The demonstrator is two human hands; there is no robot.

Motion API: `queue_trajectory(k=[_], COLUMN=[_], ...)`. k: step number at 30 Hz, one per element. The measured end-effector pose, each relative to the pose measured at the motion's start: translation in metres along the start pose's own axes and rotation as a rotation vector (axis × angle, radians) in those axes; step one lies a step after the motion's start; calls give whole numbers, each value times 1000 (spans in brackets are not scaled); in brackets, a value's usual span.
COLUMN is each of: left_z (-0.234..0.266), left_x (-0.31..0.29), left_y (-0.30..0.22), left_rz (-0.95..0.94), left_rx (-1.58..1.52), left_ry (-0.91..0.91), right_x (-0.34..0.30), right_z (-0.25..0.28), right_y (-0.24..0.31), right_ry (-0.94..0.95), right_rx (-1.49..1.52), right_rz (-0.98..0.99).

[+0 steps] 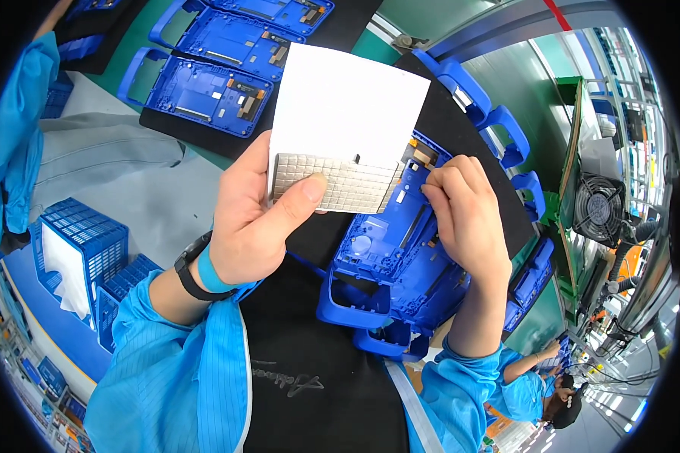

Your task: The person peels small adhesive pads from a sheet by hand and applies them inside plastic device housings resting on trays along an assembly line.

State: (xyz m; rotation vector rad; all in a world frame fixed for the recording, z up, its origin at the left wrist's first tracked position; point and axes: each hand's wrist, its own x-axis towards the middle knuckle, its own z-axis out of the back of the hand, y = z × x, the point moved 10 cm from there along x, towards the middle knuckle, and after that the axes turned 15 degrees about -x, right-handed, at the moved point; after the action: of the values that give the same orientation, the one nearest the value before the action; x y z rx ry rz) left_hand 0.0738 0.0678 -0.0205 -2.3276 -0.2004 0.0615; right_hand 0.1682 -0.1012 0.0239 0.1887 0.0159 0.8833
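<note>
Between the two hands, above the black mat (310, 355) on the tabletop, a white sheet (347, 106) stands tilted, its lower edge carrying a grid of small silvery square pads (347, 185). The left hand (253, 219) has its fingers clamped on that sheet, thumb (298, 198) pressed flat over the grid's left end. Just right of the thumb, the right hand (468, 219) has its fingers pinched together at the grid's right edge, perhaps on a single pad, though the fingertips hide it. Beneath the right fingers lies a blue plastic housing (389, 257), open side up. Well above the left fingers, more blue housings (204, 90) lie in a row on another dark mat. Lower left of the left wrist stand blue crates (91, 234).
</note>
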Motion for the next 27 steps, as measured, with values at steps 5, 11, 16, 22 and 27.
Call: queue_trajectory(k=[5, 11, 16, 22, 27], left_z=[-7, -21, -37, -64, -65], left_x=[1, 3, 5, 7, 6], left_y=[1, 14, 28, 20, 23], left_rz=[-16, 90, 158, 14, 19], left_rx=[-1, 66, 140, 360, 373], left_ry=[-6, 25, 75, 245, 232], right_x=[1, -16, -22, -24, -26], right_z=[0, 37, 57, 51, 50], right_y=[1, -17, 21, 28, 29], right_ry=[4, -266, -348, -319, -335], right_rx=[-39, 164, 177, 119, 54], right_rz=[13, -140, -2, 34, 59])
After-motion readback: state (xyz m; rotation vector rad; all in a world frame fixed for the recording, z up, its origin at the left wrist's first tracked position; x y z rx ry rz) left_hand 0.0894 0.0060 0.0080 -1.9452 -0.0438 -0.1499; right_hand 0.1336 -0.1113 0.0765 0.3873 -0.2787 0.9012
